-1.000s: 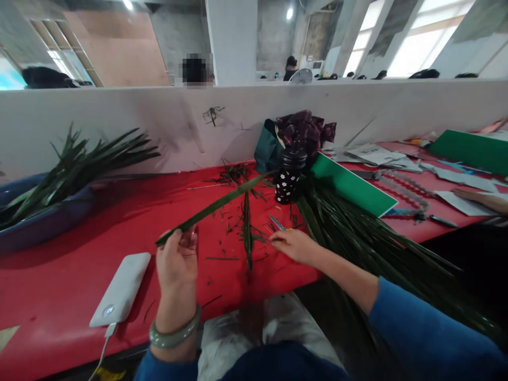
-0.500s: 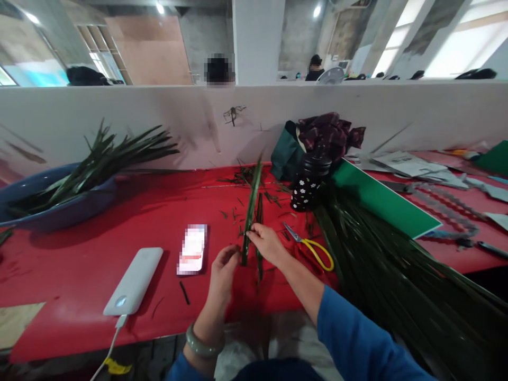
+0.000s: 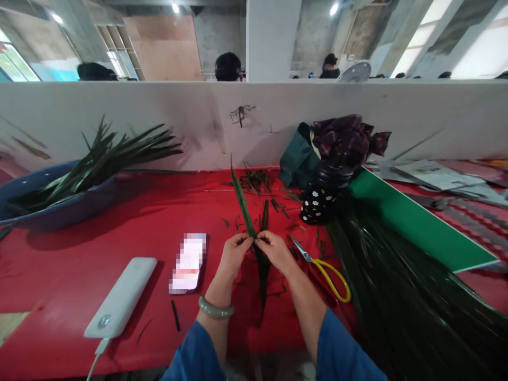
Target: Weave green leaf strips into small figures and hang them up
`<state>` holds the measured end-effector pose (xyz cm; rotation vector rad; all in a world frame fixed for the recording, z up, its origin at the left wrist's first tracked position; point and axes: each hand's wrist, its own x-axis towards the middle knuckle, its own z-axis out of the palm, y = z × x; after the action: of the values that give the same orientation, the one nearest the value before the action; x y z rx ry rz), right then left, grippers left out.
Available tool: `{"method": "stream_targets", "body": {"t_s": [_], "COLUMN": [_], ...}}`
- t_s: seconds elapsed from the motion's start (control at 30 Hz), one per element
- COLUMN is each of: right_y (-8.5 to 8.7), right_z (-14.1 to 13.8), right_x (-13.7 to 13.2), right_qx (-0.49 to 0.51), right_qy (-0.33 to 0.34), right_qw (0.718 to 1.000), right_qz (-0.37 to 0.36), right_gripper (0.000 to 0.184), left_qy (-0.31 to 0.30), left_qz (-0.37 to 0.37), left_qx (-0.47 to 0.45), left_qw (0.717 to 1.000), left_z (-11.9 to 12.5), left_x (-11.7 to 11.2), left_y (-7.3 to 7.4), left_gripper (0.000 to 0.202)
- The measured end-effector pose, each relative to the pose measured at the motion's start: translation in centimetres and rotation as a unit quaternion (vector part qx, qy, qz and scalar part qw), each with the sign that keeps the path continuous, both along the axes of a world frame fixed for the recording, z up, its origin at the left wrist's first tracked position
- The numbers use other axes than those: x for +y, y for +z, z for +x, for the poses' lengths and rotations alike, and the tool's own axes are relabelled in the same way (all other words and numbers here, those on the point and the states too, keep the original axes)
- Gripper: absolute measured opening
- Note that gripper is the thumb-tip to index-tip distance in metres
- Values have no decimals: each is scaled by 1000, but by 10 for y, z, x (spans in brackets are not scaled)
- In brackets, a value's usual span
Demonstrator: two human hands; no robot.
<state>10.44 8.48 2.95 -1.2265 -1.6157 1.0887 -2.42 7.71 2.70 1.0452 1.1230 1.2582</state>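
Observation:
Both hands meet over the red tabletop, pinching one long green leaf strip [image 3: 241,201]. My left hand [image 3: 235,253] grips it with thumb and forefinger, a pale green bangle [image 3: 216,308] round its wrist. Close beside, my right hand [image 3: 274,251] holds the same strip in a pinch. The strip's tip points up and slightly left. Beneath the hands lies another dark leaf piece [image 3: 263,280]; whether it is joined to the strip I cannot tell. Scissors with yellow handles [image 3: 323,270] rest to the right of my right hand, blades pointing away.
On the left are a blue basin [image 3: 85,203] of leaves, a white power bank [image 3: 121,299] and a phone [image 3: 188,264]. A flowered black container [image 3: 317,203], a green board [image 3: 420,219] and a large leaf bundle [image 3: 400,296] occupy the right. Leaf scraps [image 3: 257,180] lie behind the hands.
My left hand has come up to the leaf strip and now pinches it beside my right hand. The strip has tilted from leaning right to leaning left. The camera view has shifted slightly.

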Motion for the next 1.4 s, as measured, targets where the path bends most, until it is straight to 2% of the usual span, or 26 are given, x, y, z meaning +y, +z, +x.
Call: {"method": "stream_targets", "body": {"t_s": [0.17,0.4,0.63,1.07,1.4], "right_y": [-12,-8,-12,-12,-15], "right_z": [-3,0,-2,-1,-2], "right_x": [3,0,0,2,2], "right_qx": [48,77,168,151,126], "right_qy": [9,38,52,48,61], "right_qw": [998,994,978,981,984], "right_qz": [-39,-70,-111,-110,-107], "right_gripper": [17,14,14,11,13], "left_qy": [-7,-39,-67,-60,-44], "left_qz": [-22,-38,-45,-56,-66], "left_qx": [26,4,-37,-49,-22], "left_qw": [999,998,996,995,997], "left_z": [-3,-5,-6,-7,-7], "left_x": [5,3,2,2,0], "left_y": [-7,-4,-9,-13,-8], "left_gripper": [22,19,17,15,14]}}
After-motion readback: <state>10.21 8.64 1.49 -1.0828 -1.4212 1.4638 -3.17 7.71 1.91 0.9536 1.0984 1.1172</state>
